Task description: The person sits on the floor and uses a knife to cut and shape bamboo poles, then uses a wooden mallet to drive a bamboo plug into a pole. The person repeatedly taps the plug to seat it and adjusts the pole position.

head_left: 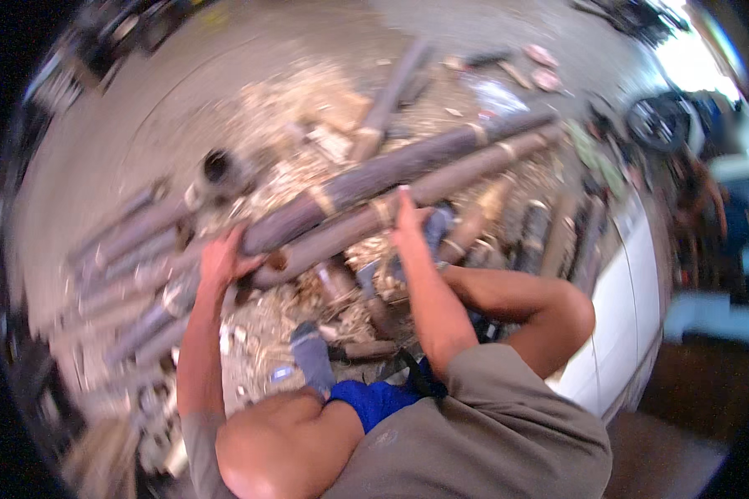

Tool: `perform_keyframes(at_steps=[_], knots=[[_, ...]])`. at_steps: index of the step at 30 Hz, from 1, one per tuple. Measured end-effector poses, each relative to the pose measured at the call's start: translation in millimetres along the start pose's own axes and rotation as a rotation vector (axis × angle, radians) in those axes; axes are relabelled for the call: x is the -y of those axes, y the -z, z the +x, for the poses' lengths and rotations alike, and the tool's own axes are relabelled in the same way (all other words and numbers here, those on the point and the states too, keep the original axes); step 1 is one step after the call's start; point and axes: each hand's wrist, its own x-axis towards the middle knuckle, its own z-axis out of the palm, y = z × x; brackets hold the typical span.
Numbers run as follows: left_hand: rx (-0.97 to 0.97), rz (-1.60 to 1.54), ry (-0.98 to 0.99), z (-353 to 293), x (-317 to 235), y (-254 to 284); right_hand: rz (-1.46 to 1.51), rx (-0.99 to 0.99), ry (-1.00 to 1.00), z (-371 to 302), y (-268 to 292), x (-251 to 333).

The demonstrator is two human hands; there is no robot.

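Two long brown poles with pale rings, like bamboo, lie side by side, slanting from lower left to upper right. My left hand [224,259] grips the left end of the farther, darker pole [370,179], its thumb toward the nearer pole. Around the nearer, lighter pole [466,175] is my right hand [407,219], fingertips at its upper side and thumb apart; some fingers are hidden. A hole [275,259] shows near the left end of the nearer pole. Motion blurs the picture.
Pale wood chips [295,100] cover the floor. More poles [141,233] lie at the left, and short pieces [534,229] stand or lie at the right. A hollow round piece [218,169] sits beyond my left hand. A white panel [612,324] is beside my bent right knee.
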Motion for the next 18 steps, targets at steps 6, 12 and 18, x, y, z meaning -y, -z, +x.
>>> perform_keyframes(at_steps=[6, 12, 18], knots=[[0.129, 0.098, -0.009, -7, 7, 2, 0.153, 0.449, -0.181, -30, 25, 7], [0.024, 0.052, -0.071, -10, -1, -4, 0.158, 0.427, -0.203, 8, 27, 11], [-0.167, 0.026, -0.113, -10, 6, -16, 0.068, 0.375, -0.141, -11, 18, 19]])
